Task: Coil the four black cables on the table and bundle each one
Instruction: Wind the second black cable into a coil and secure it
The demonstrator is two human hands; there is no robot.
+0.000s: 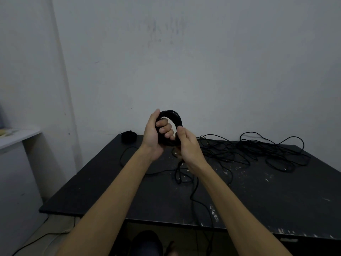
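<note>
Black coil [172, 117] gripped by left hand [154, 133]; right hand [188, 145] pinching tail at 5 o'clock; could spring apart if grip slackens; tangle [254, 154] at 3 o'clock may snag.

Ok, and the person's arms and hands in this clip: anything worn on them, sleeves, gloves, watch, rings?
Both forearms are bare as far as the frame shows them; no sleeve edge is in view. The left hand and right hand wear no gloves. No watch, band or bracelet shows at either wrist, and no ring shows on the fingers that are visible, though the dim light hides fine detail.
</note>
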